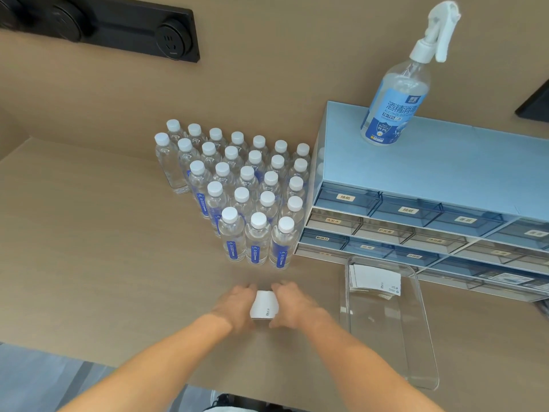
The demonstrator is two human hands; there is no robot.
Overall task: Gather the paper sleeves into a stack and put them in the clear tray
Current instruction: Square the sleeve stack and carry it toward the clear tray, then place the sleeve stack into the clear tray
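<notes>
A small stack of white paper sleeves (264,307) stands on the tan table, pressed between both hands. My left hand (234,307) cups its left side and my right hand (292,304) cups its right side, fingers curled over the far edge. To the right lies the clear tray (416,352), long and shallow. Another stack of white paper sleeves (372,278) lies flat in the tray's far end.
Several water bottles (255,242) with white caps stand in rows just beyond my hands. A blue drawer cabinet (416,221) sits behind the tray, with a spray bottle (398,93) on top. The table's front edge runs close below my forearms.
</notes>
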